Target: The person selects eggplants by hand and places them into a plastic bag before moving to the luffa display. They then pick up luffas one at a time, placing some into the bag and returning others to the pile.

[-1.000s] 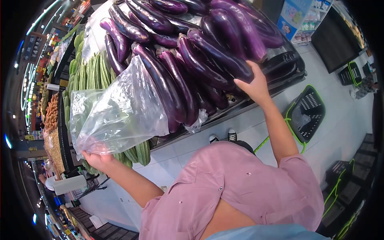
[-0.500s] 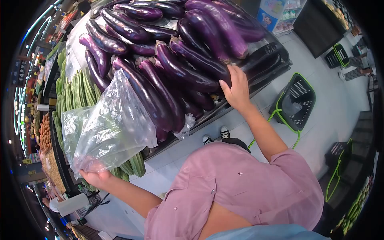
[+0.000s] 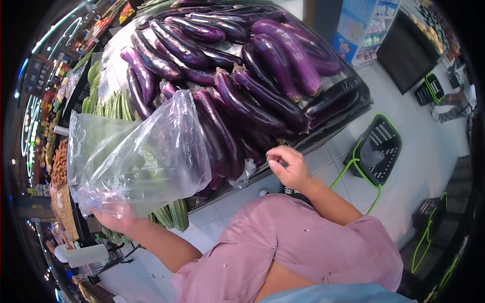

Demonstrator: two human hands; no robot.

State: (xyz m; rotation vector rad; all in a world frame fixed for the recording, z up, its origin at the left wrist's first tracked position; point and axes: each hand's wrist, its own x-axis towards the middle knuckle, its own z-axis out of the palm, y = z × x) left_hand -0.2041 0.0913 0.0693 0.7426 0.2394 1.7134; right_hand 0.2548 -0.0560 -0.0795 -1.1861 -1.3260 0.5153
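A clear plastic bag point(image 3: 146, 164) spreads out from my left hand point(image 3: 115, 218), whose fingers grip its edge and show partly through the film. The bag hangs over green ridged gourds and covers parts of the nearest eggplants. My right hand point(image 3: 289, 169) is in the air just off the front edge of the display, its fingers curled in and nothing visible in them. Closest to it are long glossy purple eggplants point(image 3: 252, 98), piled across the stand. A small crumpled piece of plastic point(image 3: 244, 174) hangs at the stand's front edge.
Green ridged gourds point(image 3: 174, 214) lie left of the eggplants. On the tiled floor to the right stands a black shopping basket point(image 3: 381, 151) with green handles, something clear inside. A roll of bags point(image 3: 88, 255) is at lower left. Another person's legs point(image 3: 457, 105) show at far right.
My right hand has left the eggplant it was touching and come back toward my body, fingers curling. The bag has spread wider in my left hand. The view has shifted slightly.
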